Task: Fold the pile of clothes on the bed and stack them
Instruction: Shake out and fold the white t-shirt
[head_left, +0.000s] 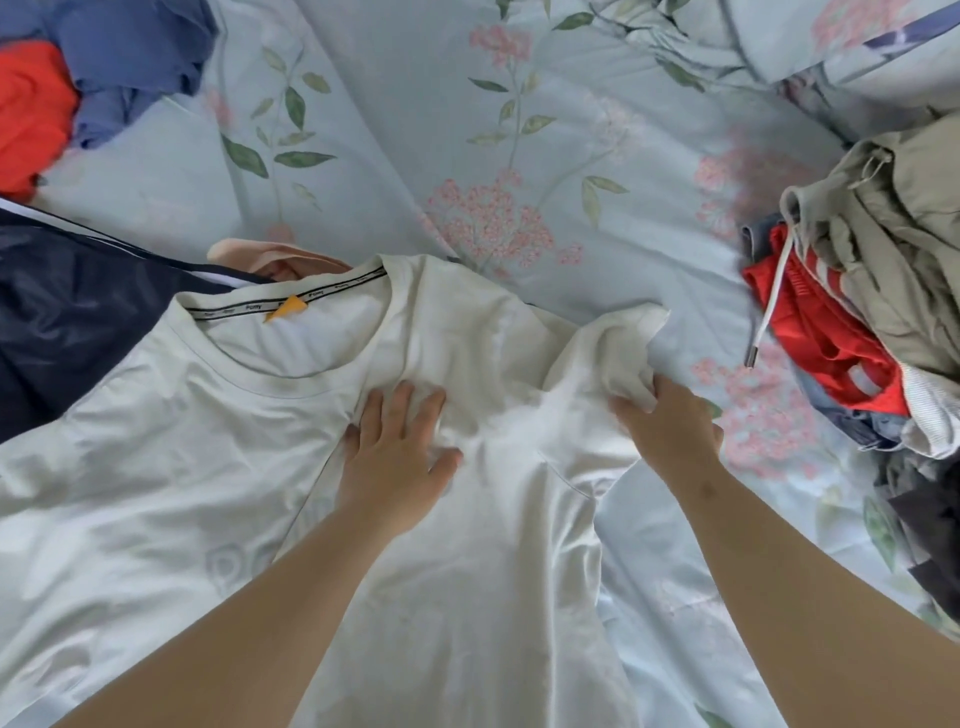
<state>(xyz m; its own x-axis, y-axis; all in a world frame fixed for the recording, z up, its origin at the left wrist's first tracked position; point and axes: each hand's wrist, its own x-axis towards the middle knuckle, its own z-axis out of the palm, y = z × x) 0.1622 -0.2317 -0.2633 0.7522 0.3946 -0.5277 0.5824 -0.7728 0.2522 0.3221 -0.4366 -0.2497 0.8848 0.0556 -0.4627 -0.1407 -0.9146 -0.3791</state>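
A white T-shirt (218, 447) lies spread on the bed in front of me, collar at the upper left with an orange tag. Its right side is folded over toward the middle. My left hand (400, 447) presses flat on the folded part with fingers spread. My right hand (670, 426) grips the bunched right sleeve (613, 343) of the shirt. An unfolded heap of clothes (883, 270) lies at the right: khaki garments, a red piece, a white drawstring.
The floral light-blue bedsheet (467, 130) covers the bed. A dark navy garment (78, 312) and a peach one (270, 260) lie at the left, under the shirt's edge. Blue and red clothes (78, 78) sit at the top left. A pillow (857, 47) is at the top right.
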